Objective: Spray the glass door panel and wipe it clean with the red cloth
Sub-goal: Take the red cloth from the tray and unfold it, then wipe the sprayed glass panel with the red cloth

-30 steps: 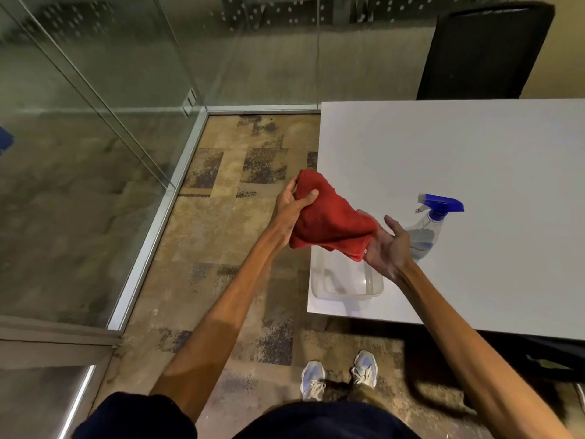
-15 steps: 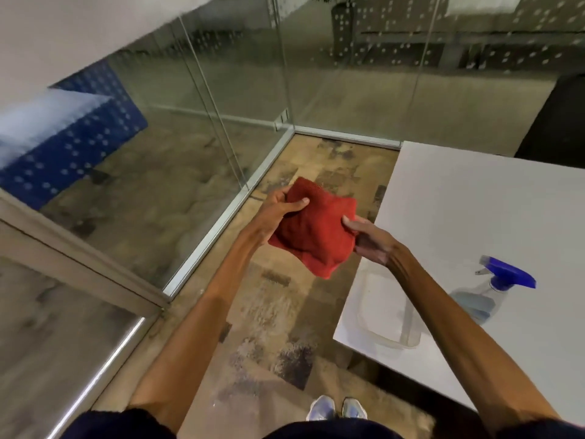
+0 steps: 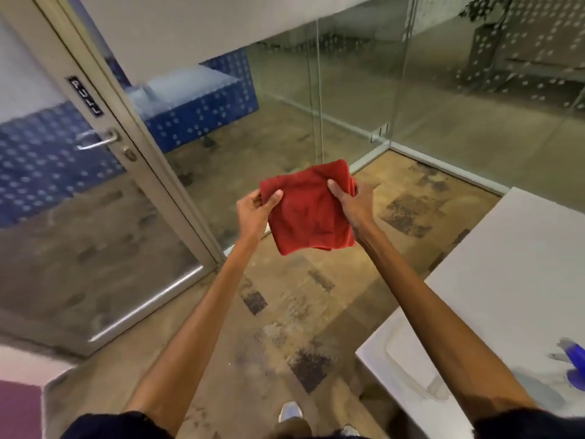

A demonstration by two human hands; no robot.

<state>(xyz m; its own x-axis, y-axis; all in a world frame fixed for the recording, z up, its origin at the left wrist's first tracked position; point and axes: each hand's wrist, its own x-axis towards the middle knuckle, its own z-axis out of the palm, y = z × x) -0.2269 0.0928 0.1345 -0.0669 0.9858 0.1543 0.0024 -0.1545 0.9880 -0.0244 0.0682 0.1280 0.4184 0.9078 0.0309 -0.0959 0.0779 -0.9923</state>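
Red cloth [image 3: 308,210]: folded, judged soft, light and limp, pinched at its upper corners by left hand [image 3: 254,210] and right hand [image 3: 353,202], fingers clamped.

A white bench [image 3: 519,258] stands at the right, with a clear plastic tub [image 3: 411,372] near its front corner. Patchy brown carpet [image 3: 285,312] covers the floor. Beyond the glass wall [image 3: 443,90] sits a blue dotted block [image 3: 202,115].
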